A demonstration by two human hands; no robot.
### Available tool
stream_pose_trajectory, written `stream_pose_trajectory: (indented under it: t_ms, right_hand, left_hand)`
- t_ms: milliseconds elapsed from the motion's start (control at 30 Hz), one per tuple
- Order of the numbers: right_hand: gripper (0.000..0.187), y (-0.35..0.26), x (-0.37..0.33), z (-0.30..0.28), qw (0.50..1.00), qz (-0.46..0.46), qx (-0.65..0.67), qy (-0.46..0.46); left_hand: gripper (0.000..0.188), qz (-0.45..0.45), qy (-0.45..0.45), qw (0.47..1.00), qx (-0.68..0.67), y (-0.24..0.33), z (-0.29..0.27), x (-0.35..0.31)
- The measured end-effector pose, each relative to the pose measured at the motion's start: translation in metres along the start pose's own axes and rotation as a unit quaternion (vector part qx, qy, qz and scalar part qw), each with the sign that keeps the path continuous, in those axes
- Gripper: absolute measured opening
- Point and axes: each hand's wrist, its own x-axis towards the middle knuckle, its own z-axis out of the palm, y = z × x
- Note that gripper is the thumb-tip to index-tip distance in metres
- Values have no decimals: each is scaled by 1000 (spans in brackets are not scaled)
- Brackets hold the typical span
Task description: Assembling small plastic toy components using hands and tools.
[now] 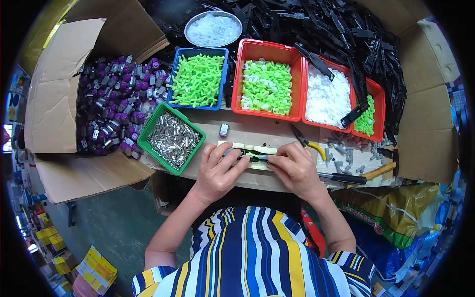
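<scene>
A slim black plastic part [254,159] with a light green piece [251,154] in it lies along a cream holder [255,148] at the bench's front edge. The fingertips of my left hand [217,168] close on its left end, next to the green piece. My right hand [296,168] has thumb and fingers pinched together at the right end; what lies between them is mostly hidden. Behind my left hand stands a small silver motor [224,130]. Beyond my right hand, yellow-handled pliers [311,143] rest on the bench.
A green bin [144,141] holds metal pins; a blue bin [174,74] holds green sticks. Red bins [302,106] hold green and white pieces. Left, motors with purple ends [116,106] fill a cardboard box [52,114]. Black parts [356,29] heap behind. A black-handled tool [349,178] lies right.
</scene>
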Motion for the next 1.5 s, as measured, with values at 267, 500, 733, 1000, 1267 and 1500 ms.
stream_pose_trajectory:
  t_ms: [267, 500, 733, 1000, 1267, 1500]
  right_hand:
    - [26, 7, 6, -34, 999, 32, 15, 0]
    - [39, 79, -2, -124, 970, 108, -206, 65]
    - [40, 115, -7, -139, 959, 118, -257, 8]
    - [43, 56, 4, -129, 972, 15, -209, 103]
    - [37, -18, 28, -44, 993, -68, -94, 2]
    - [29, -20, 38, -44, 997, -60, 24, -33]
  left_hand:
    - [30, -3, 17, 1000, -22, 1, -7, 4]
    - [30, -24, 9, 1000, -1, -1, -14, 4]
    - [24, -55, 35, 998, 11, -6, -22, 9]
    - [29, -132, 44, 988, -66, 2, -28, 11]
    - [40, -335, -7, 810, -482, 28, -28, 35]
    - [28, -322, 8, 779, -539, 12, -32, 30]
